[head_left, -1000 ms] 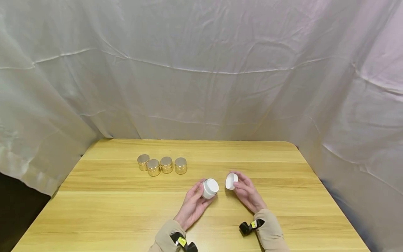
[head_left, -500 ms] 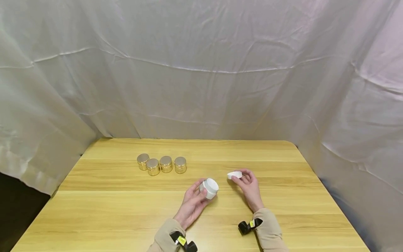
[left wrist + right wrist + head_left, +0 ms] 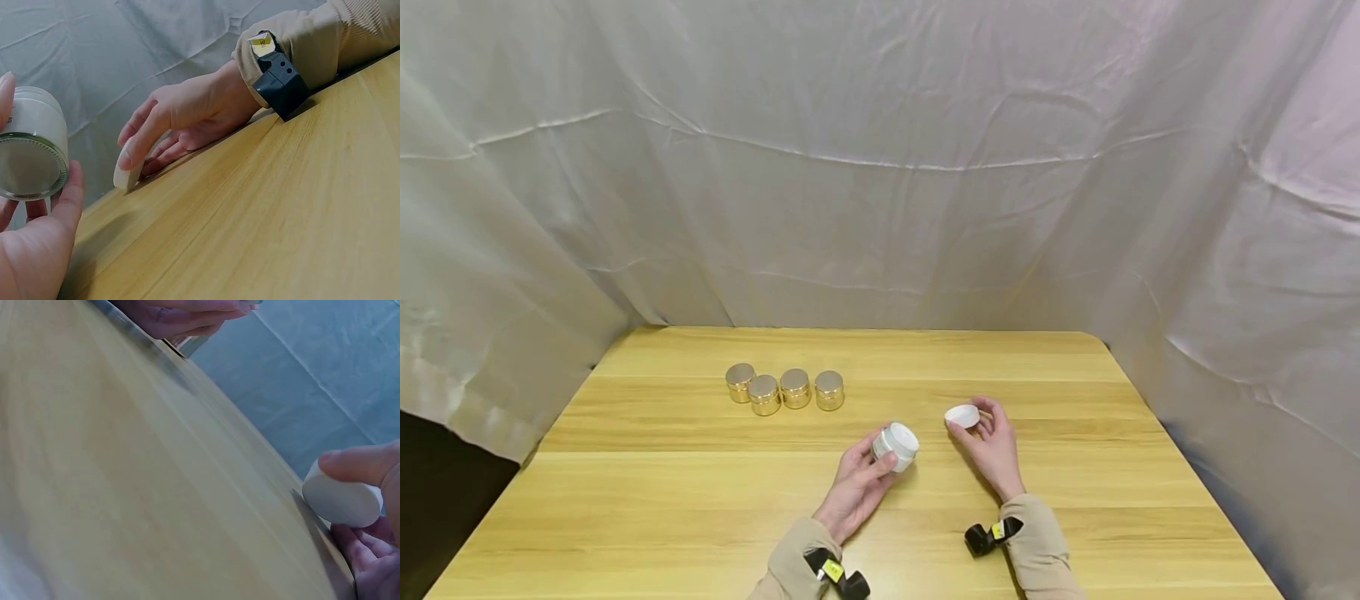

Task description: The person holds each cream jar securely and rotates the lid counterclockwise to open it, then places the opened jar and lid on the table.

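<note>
My left hand (image 3: 855, 490) grips a small glass jar (image 3: 895, 447), tilted so its white top faces up and to the right. In the left wrist view the jar (image 3: 34, 147) shows its clear ridged base, with fingers round its side. To the right, my right hand (image 3: 988, 450) pinches a round white lid (image 3: 962, 416) between thumb and fingers, low over the tabletop. The lid's hollow side faces up in the head view. From the right wrist, the lid (image 3: 342, 499) shows close to the wood, thumb on its edge. Jar and lid are apart.
Several gold-lidded jars (image 3: 795, 388) stand grouped at the back left of the wooden table (image 3: 647, 508). Grey cloth (image 3: 880, 167) hangs behind the table and along both sides. Each sleeve carries a black wrist camera (image 3: 837, 573).
My right hand has turned the lid from upright to hollow side up, moving it slightly away from me and lower. My left hand keeps its grip on the jar, nearly still.
</note>
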A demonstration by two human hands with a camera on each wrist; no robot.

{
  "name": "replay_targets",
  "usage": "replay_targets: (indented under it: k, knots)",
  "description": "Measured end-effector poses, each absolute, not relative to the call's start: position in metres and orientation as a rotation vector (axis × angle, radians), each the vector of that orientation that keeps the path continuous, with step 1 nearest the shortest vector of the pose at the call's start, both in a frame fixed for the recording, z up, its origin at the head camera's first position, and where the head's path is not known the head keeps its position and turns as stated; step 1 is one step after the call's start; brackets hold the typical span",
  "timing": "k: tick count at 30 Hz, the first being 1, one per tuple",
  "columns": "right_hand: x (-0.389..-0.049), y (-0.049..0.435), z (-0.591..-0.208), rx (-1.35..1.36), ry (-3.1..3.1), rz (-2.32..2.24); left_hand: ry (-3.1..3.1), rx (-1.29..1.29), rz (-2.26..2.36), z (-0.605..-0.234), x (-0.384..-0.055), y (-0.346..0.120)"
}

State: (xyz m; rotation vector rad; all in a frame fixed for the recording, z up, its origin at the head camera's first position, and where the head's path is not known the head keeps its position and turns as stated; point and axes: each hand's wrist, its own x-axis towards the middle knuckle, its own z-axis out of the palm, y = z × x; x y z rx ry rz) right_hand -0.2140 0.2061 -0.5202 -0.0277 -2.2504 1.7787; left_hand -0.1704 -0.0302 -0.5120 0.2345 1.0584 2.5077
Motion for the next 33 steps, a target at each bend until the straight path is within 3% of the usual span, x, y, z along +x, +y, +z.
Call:
replay_targets:
  k: [33]
  knots:
    - [-0.2154,0.2096,-0.5249,-0.043,-2.389,1.098,1.121,0.223,2.523,-0.5129,-0.1701,-0.0287]
